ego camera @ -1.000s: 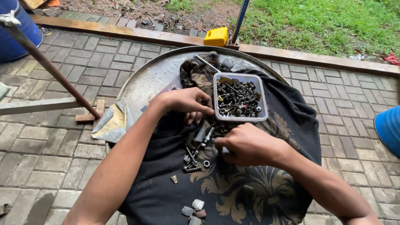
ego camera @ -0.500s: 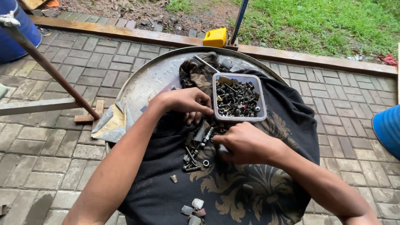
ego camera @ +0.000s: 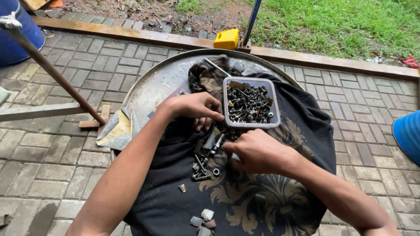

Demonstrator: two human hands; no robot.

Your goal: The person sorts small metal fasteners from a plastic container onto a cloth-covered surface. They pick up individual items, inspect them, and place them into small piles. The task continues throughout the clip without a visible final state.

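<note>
A clear plastic tub full of dark bolts and nuts sits on a black patterned cloth spread over a round metal drum lid. Loose bolts and nuts lie on the cloth in front of the tub. My left hand rests on the far end of this pile, fingers curled, thumb tip next to the tub's left wall; what it holds is hidden. My right hand is closed beside the pile, with a small pale metal piece showing under its knuckles.
Small pale and pink scraps lie on the cloth's near edge. A crumpled yellow-grey sheet hangs off the lid's left side. A rusty bar, blue barrels, a yellow can and brick paving surround the lid.
My right hand has edged slightly left toward the loose bolts. My left hand and the tub have stayed in place.
</note>
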